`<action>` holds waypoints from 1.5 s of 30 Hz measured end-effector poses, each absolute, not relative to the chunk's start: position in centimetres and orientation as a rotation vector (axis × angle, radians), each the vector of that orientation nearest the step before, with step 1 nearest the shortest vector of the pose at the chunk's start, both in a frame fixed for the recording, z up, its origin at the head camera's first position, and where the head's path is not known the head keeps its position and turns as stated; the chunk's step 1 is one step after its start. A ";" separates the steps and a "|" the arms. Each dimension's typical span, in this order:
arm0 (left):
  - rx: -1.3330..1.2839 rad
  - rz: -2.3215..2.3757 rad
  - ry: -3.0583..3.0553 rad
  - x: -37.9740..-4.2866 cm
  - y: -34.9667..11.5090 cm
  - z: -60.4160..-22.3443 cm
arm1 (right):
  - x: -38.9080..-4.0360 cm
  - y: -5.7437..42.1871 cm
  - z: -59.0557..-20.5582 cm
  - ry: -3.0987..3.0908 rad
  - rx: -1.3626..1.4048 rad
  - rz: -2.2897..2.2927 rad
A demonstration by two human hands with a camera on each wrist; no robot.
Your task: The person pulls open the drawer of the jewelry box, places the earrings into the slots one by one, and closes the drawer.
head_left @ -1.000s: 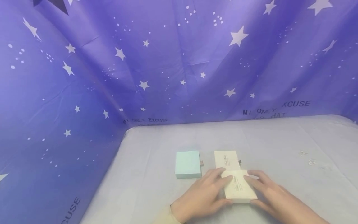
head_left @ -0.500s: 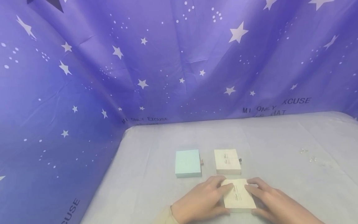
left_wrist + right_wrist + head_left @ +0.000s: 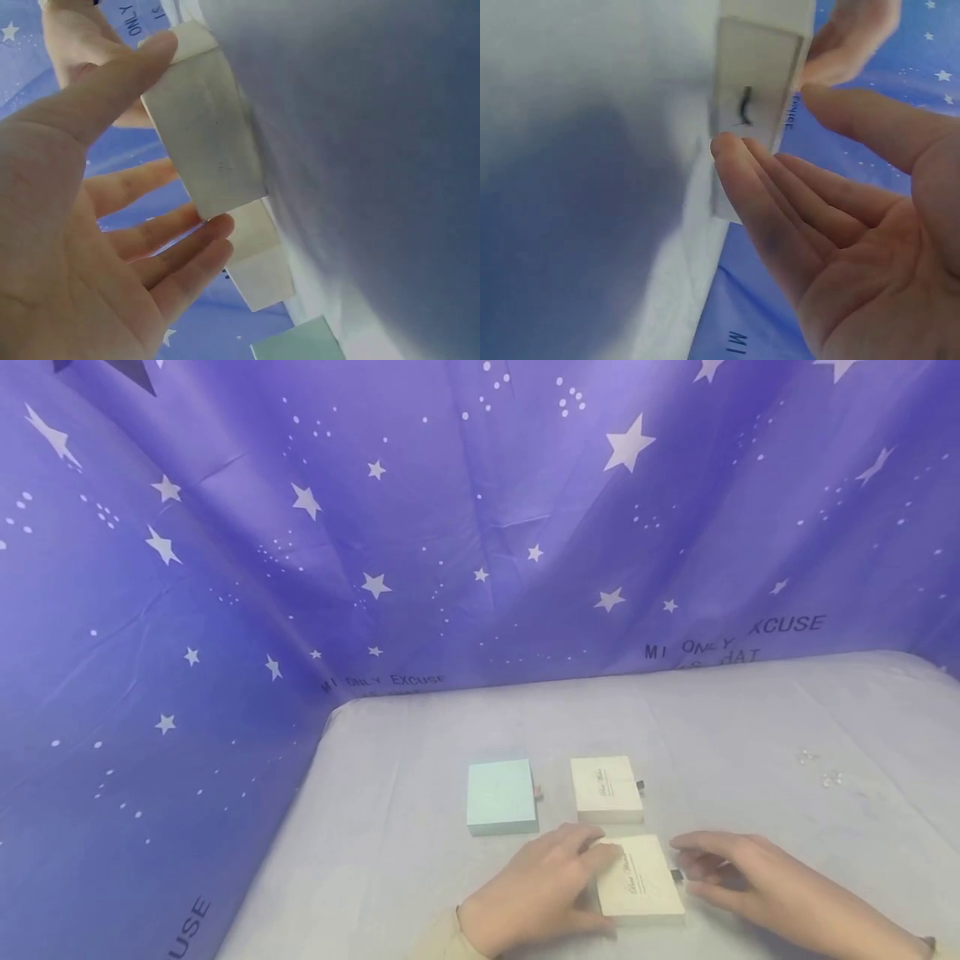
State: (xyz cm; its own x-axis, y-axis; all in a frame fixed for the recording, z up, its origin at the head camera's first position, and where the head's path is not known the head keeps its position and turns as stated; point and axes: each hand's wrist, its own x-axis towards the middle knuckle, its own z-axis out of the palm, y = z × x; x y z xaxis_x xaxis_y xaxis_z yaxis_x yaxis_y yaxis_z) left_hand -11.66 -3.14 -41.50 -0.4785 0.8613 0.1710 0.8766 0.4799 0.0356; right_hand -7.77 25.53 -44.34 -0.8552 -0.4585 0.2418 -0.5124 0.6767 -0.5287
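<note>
A cream drawer box (image 3: 639,878) with printed lettering lies flat at the front of the table. My left hand (image 3: 542,881) holds it from the left, thumb at the near edge and fingers at the far edge and top, as the left wrist view shows on the box (image 3: 206,131). Its dark ribbon tab (image 3: 677,876) sticks out on the right side. Just beyond that tab, my right hand (image 3: 757,881) is apart from the box, holding nothing. In the right wrist view the tab (image 3: 746,105) shows on the drawer's end, with the fingers below it.
Behind the held box stands another cream drawer box (image 3: 606,787) with a dark tab. To its left lies a mint green box (image 3: 501,795) with a pinkish tab. Small shiny pieces (image 3: 831,778) lie at the right of the table (image 3: 420,727). A starry purple curtain (image 3: 450,510) hangs behind.
Both hands drew the near box toward me, away from the one behind. My right hand has since let go and moved right, uncovering the tab. My left hand keeps its hold.
</note>
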 end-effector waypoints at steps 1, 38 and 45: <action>-1.526 -0.183 -2.583 -11.7 -3.1 -41.4 | -7.9 25.5 -44.4 -2.796 0.808 0.923; -1.431 -0.263 -2.881 -12.9 1.1 -41.8 | -10.3 24.5 -45.5 -2.725 1.086 1.114; -1.428 -0.259 -2.907 -13.0 1.1 -41.6 | -10.4 25.0 -45.5 -2.733 1.110 1.177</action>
